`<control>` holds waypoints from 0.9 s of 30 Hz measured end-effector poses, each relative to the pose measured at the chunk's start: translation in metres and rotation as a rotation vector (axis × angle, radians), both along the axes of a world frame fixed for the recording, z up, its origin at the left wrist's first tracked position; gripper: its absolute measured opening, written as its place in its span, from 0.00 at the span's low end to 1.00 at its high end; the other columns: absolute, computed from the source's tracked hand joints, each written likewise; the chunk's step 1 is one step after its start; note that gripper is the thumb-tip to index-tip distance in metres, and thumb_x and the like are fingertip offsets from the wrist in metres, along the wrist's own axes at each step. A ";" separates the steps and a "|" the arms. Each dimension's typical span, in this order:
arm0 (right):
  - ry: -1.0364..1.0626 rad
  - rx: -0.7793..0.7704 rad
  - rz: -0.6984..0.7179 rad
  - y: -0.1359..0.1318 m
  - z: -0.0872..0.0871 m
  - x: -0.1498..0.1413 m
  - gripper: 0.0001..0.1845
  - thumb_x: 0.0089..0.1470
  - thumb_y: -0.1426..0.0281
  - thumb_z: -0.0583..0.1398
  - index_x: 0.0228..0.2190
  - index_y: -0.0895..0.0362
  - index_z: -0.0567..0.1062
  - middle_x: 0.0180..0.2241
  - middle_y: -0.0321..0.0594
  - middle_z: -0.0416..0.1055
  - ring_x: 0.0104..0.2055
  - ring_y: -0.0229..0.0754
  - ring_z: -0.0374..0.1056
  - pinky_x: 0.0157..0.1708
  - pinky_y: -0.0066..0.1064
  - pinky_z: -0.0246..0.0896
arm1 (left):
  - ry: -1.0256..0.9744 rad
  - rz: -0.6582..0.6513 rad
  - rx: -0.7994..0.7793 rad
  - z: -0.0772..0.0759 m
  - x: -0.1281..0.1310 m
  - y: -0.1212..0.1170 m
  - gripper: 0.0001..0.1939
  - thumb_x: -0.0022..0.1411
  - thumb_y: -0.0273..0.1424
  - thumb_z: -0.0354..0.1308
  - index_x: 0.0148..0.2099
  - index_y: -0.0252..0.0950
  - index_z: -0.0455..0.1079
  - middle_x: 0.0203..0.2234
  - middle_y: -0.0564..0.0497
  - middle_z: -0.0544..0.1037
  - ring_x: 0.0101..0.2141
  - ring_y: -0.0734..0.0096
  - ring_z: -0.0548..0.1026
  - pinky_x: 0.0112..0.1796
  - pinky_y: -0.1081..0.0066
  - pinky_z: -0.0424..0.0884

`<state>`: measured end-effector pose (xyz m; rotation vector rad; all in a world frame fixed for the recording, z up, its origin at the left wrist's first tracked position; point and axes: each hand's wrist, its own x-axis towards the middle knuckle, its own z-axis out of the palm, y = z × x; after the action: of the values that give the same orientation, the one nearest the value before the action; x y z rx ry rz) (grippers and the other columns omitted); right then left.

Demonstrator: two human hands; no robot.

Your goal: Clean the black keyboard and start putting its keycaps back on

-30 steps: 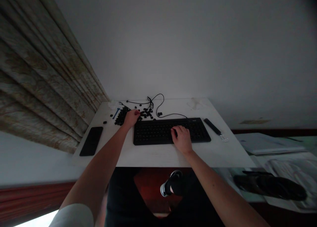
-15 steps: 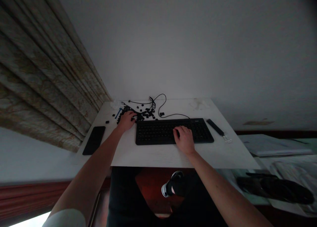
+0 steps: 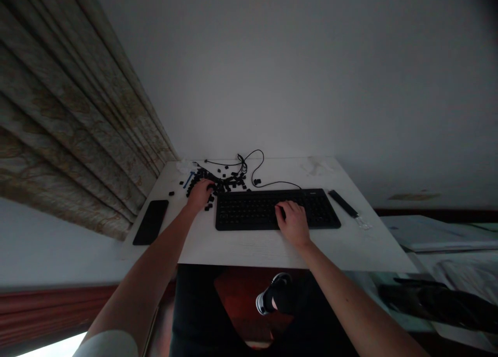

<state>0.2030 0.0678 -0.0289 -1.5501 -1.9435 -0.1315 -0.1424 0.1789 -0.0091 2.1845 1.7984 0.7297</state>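
A black keyboard [image 3: 249,211] lies flat across the white desk, its cable running up from the back edge. To its left is a heap of loose black keycaps [image 3: 229,183]. My left hand [image 3: 200,193] reaches over the near side of this heap, its fingers bent and apart among the keycaps. Small dark caps lie around its fingertips; whether one is touched is too small to tell. On the right half of the keyboard rests my right hand [image 3: 293,219], thumb apart from the lightly bent fingers, holding nothing visible.
A blue tool [image 3: 188,179] lies at the heap's left. Nearer is a black phone [image 3: 151,222]. A coiled black cable [image 3: 243,165] runs along the back. Right of the keyboard lies a dark strip-like object [image 3: 343,203] with a clear end. Curtain [image 3: 97,118] borders the left.
My left hand has drawn slightly nearer over the heap, and several keycaps now show beside it, near the keyboard's left edge. The whole view has shifted a little; my right hand stays on the keyboard.
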 end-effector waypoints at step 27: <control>0.086 0.035 0.020 -0.001 0.000 0.001 0.10 0.64 0.67 0.53 0.37 0.56 0.74 0.36 0.46 0.75 0.40 0.49 0.69 0.42 0.41 0.58 | -1.077 0.157 -0.177 0.023 0.011 -0.021 0.19 0.47 0.26 0.66 0.45 0.33 0.75 0.37 0.46 0.80 0.41 0.64 0.78 0.47 0.60 0.74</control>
<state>0.2045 0.0672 -0.0285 -1.4890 -1.8791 -0.0882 -0.1314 0.1576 0.0142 1.1150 1.3381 1.3561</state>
